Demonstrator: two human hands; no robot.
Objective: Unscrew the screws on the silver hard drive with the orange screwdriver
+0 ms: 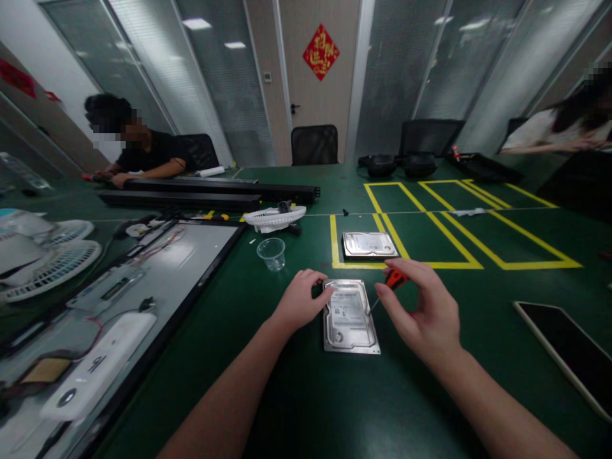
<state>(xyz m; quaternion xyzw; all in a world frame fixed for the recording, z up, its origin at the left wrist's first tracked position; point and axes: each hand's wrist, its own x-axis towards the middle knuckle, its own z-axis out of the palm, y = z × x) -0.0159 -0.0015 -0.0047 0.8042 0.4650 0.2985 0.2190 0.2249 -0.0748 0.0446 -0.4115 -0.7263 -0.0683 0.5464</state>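
Forearms come in from the bottom edge, both bare. Left hand (300, 303) has its fingers curled onto the top-left corner of the hard drive (350, 317), pinning it flat. Right hand (423, 309) pinches a red-handled screwdriver (394, 278) between thumb and fingertips; the shaft slants down-left with its tip at the drive's right edge. Can't make out whether it sits in a screw.

Drive lies label-up on the green table (239, 370), dead centre between the hands, just short of the yellow tape box (335, 252). Second drive (369, 244) lies inside that box, apart from the first.

Clear plastic cup (272, 254) stands upright to the left of the box, white fan grille (275, 218) behind it. Opened display panel (157, 280) with exposed boards fills the left side. Dark tablet (568, 350) lies at the right edge. Long black bars (215, 191) lie across the far left.

One person (143, 153) sits far left, another (559, 127) far right, both with hands on their own work.
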